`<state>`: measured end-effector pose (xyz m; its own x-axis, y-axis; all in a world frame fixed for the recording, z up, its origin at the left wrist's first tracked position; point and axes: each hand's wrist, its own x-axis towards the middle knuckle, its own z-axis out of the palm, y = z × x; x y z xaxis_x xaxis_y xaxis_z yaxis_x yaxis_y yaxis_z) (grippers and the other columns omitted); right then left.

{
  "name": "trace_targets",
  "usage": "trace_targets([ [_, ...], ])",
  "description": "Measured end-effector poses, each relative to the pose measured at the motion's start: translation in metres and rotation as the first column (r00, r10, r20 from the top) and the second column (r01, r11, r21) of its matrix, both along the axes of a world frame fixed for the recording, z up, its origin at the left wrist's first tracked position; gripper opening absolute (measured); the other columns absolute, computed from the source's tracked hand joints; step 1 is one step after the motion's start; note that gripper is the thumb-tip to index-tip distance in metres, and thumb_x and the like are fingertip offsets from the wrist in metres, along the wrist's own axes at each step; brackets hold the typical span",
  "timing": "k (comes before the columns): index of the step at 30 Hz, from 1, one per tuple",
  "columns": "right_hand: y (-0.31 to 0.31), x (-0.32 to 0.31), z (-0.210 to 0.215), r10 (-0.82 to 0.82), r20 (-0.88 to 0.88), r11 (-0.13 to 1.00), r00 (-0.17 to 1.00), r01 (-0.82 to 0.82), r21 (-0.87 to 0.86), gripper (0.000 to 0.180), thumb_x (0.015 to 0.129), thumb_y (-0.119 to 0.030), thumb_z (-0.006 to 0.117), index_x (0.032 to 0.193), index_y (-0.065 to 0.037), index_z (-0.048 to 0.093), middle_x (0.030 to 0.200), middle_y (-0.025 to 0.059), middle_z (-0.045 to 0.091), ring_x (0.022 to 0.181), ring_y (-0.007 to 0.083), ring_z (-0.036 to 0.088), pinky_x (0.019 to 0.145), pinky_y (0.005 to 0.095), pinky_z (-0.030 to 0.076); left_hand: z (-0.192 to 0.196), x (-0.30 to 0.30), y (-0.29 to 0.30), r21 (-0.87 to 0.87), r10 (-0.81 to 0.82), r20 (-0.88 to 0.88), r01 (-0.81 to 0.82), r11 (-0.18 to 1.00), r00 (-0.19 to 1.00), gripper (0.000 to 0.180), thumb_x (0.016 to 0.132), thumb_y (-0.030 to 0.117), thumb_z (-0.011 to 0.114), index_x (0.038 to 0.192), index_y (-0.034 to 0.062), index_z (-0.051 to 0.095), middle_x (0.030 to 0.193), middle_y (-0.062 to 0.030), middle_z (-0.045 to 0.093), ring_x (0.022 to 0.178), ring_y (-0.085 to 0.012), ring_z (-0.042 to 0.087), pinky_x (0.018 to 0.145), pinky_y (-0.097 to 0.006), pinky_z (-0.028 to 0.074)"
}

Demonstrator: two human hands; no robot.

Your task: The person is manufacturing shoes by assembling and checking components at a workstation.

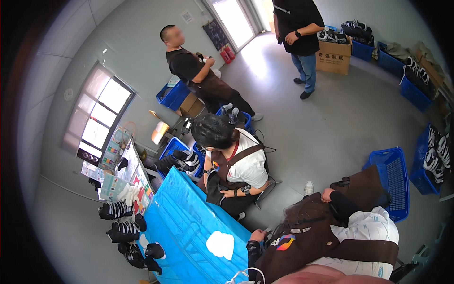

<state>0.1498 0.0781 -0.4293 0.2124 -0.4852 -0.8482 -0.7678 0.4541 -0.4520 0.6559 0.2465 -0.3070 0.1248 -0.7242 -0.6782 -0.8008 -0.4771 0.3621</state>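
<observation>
Neither of my hands shows in the head view. Below me stands a table under a blue plastic sheet [184,222] with a white folded cloth [221,244] lying on it. Black-and-white shoes [116,209] line the table's left edge. At the far side sits a person in a white shirt and brown apron [241,165], holding a dark item [213,189] against their lap. At the lower right another person in a brown apron [321,232] leans over the table, one hand [257,235] on its edge.
Blue crates [392,182] stand on the grey floor at right and by the wall, several holding shoes. A cardboard box [333,57] sits at the back. Two people stand near the doorway [234,19]. Coloured printed sheets [137,182] lie at the table's far-left end.
</observation>
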Motion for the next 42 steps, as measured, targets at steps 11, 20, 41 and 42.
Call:
trace_targets([
  [11, -0.172, -0.041, 0.061, -0.054, 0.009, 0.997, 0.999, 0.054, -0.058, 0.028, 0.09, -0.022, 0.054, 0.093, -0.003, 0.074, 0.084, 0.0079, 0.078, 0.07, 0.0191, 0.075, 0.063, 0.035, 0.058, 0.06, -0.08, -0.232, 0.056, -0.103, -0.057, 0.106, 0.993, 0.993, 0.047, 0.09, 0.048, 0.066, 0.113, 0.007, 0.07, 0.107, -0.0176, 0.073, 0.107, -0.0358, 0.068, 0.094, -0.043, 0.052],
  [20, -0.232, -0.112, 0.086, -0.212, 0.079, 0.956, 0.974, 0.224, -0.189, 0.025, 0.096, -0.021, 0.053, 0.089, -0.003, 0.069, 0.078, 0.0083, 0.075, 0.068, 0.018, 0.074, 0.067, 0.0332, 0.058, 0.117, -0.189, -0.402, -0.194, -0.445, -0.051, 0.429, 0.882, 0.894, 0.041, 0.094, 0.044, 0.066, 0.104, 0.0044, 0.067, 0.096, -0.016, 0.073, 0.093, -0.0358, 0.069, 0.084, -0.043, 0.054],
  [41, -0.57, -0.121, 0.391, -0.047, 0.981, 0.543, 0.187, 0.829, -0.132, 0.032, 0.107, -0.032, 0.047, 0.083, -0.011, 0.045, 0.06, -0.0053, 0.031, 0.052, 0.0062, 0.025, 0.049, 0.0258, 0.017, 0.276, -0.229, -0.737, -0.125, -0.14, -0.972, -0.086, 0.988, -0.191, 0.032, 0.101, 0.023, 0.054, 0.075, 0.0087, 0.043, 0.062, 0.0008, 0.037, 0.056, -0.0127, 0.034, 0.057, -0.03, 0.028],
  [42, -0.588, -0.119, 0.397, -0.043, 0.972, 0.544, 0.232, 0.821, -0.172, 0.032, 0.107, -0.031, 0.048, 0.083, -0.011, 0.046, 0.061, -0.0053, 0.032, 0.053, 0.0061, 0.025, 0.049, 0.0258, 0.018, 0.275, -0.225, -0.75, -0.16, -0.174, -0.964, -0.086, 0.983, -0.202, 0.032, 0.102, 0.023, 0.053, 0.075, 0.0088, 0.042, 0.062, 0.0004, 0.037, 0.056, -0.0128, 0.034, 0.057, -0.03, 0.028],
])
